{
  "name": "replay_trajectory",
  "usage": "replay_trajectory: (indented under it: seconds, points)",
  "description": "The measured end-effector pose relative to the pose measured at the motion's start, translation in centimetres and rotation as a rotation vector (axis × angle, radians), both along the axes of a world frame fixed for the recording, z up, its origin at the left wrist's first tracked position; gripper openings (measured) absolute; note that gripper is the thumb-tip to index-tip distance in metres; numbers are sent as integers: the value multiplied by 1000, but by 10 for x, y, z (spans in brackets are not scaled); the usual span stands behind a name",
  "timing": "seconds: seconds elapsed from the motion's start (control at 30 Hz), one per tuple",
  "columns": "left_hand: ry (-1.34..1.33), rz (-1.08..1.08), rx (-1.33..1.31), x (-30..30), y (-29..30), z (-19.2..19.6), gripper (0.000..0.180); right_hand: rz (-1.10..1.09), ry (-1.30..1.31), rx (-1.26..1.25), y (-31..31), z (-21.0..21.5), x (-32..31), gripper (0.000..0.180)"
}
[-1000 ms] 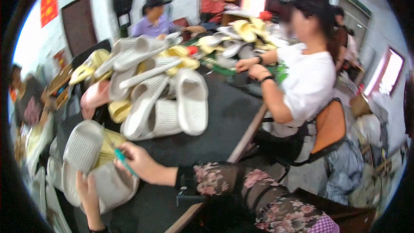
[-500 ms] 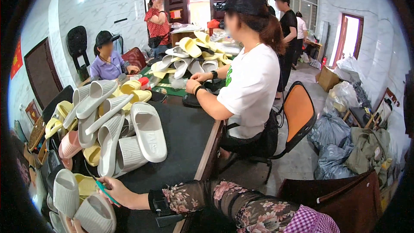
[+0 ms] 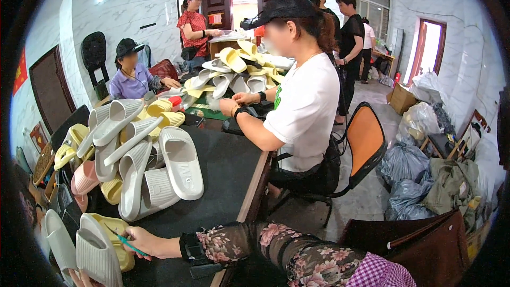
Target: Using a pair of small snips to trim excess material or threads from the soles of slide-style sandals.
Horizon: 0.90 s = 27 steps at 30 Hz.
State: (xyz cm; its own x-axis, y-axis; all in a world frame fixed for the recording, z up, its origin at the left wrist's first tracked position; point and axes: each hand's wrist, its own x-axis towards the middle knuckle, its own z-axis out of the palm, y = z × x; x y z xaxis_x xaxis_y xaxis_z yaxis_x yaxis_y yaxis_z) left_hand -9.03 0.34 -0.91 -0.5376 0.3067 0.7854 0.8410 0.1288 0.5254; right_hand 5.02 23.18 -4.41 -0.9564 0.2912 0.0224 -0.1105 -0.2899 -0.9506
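Held slipper (image 3: pixel 100 252) positioned before slipper heap (image 3: pixel 135 165); heap laid on table (image 3: pixel 220 165); second heap (image 3: pixel 232 61) placed behind; chair (image 3: pixel 366 141) set to table's right; bags (image 3: pixel 405 162) piled farther right.

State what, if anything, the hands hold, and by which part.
Right hand: a turquoise-handled tool, by its handle. Left hand: at a grey slipper, low down; grip unclear.

White, grey-veined walls (image 3: pixel 117 5) rose over a grey floor (image 3: pixel 374 94) — bright light shone between dark wooden doors (image 3: pixel 219 1), and an orange-backed chair (image 3: pixel 366 141) stood beside a black-topped table (image 3: pixel 220 175).
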Motion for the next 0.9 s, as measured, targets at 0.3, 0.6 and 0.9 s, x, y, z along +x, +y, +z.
replay_trajectory:
  seconds: [0.3,0.6,0.9]
  points:
    - [200,-77,-107,56,28,54,28,122,38,2,-4,-5,-1,21]
    - [-684,-693,215,96,132,93,56,479,-142,-220,8,-21,-33,15]
    - [-755,-1009,99,146,292,98,26,244,-35,-265,14,-86,-54,30]
